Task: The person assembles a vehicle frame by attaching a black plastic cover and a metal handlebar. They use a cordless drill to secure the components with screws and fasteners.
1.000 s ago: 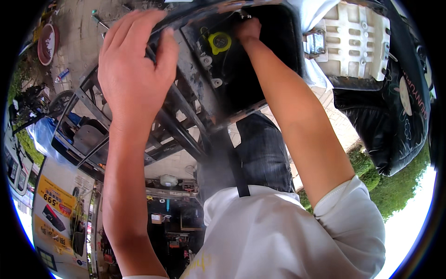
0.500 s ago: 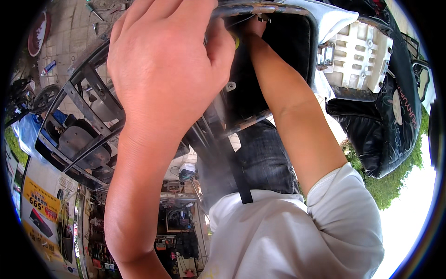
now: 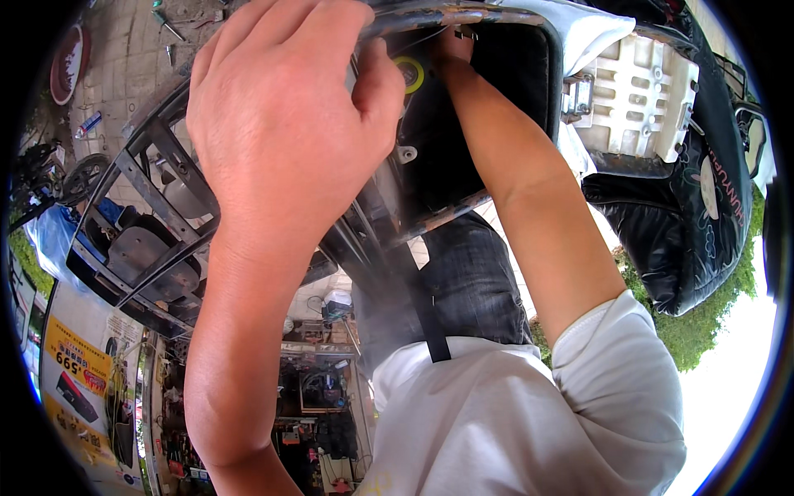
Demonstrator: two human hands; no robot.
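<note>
The left hand (image 3: 281, 140) is gripping the metal rim (image 3: 463, 16) of the open scooter compartment (image 3: 496, 107), filling most of its near corner and leaving only a narrow gap beside its thumb, where a yellow-ringed cap (image 3: 409, 73) is showing. The right hand (image 3: 453, 51) is reaching in just beside it, its forearm crossing the opening and closing off the middle. Room is remaining to the right of that forearm, up to the compartment wall. Beyond the wall, the raised seat's white underside (image 3: 641, 103) and black cover (image 3: 686, 223) are blocking the way. To the left of the left hand, the bare metal frame bars (image 3: 149, 182) are leaving open gaps between them.
</note>
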